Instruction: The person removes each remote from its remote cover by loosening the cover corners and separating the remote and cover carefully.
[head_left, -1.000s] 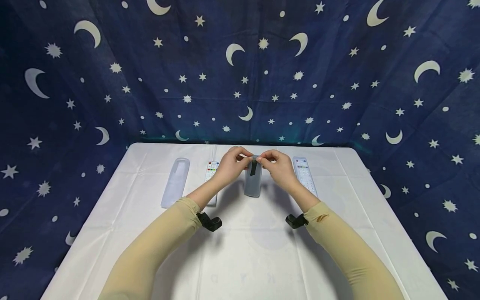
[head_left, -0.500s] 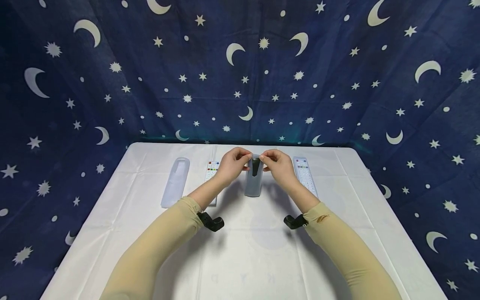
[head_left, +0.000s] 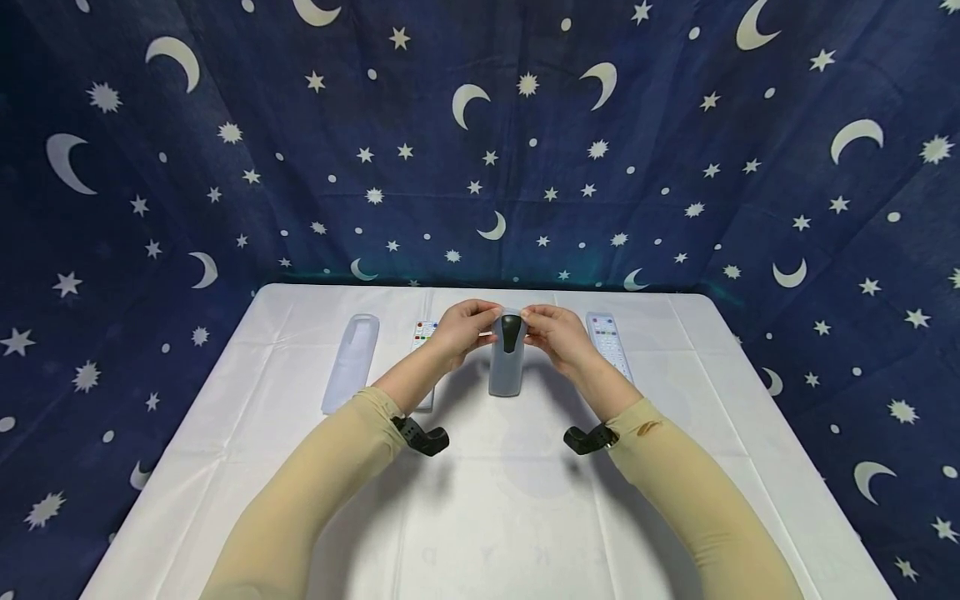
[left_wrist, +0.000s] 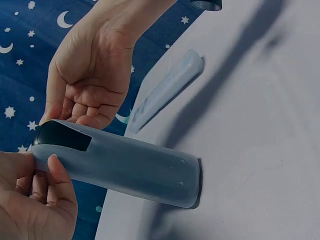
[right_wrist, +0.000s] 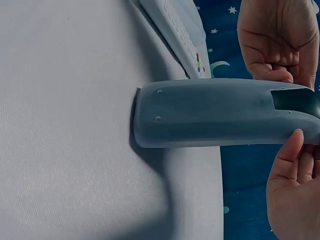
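A dark remote control (head_left: 511, 332) sits inside a translucent silicone cover (head_left: 506, 372), its black back showing through the cutout near the top. It stands tilted, lower end at the tabletop, upper end raised. My left hand (head_left: 460, 332) pinches the cover's upper left edge with thumb and fingers. The upper right edge is pinched by my right hand (head_left: 558, 335). In the left wrist view, the cover (left_wrist: 135, 167) lies smooth around the remote, and the left thumb (left_wrist: 59, 172) presses its side beside the cutout. The remote's button face is hidden.
An unfilled translucent cover (head_left: 351, 367) lies at the left of the white table (head_left: 480, 517). Beside it, a white remote (head_left: 423, 332) with coloured buttons is partly hidden by my left forearm. Another white remote (head_left: 611, 343) in a clear cover lies right. A starry curtain (head_left: 420, 208) hangs behind.
My fingertips have moved from over the cutout out to the cover's two upper edges. The cutout now spreads wider, with more of the black remote showing.
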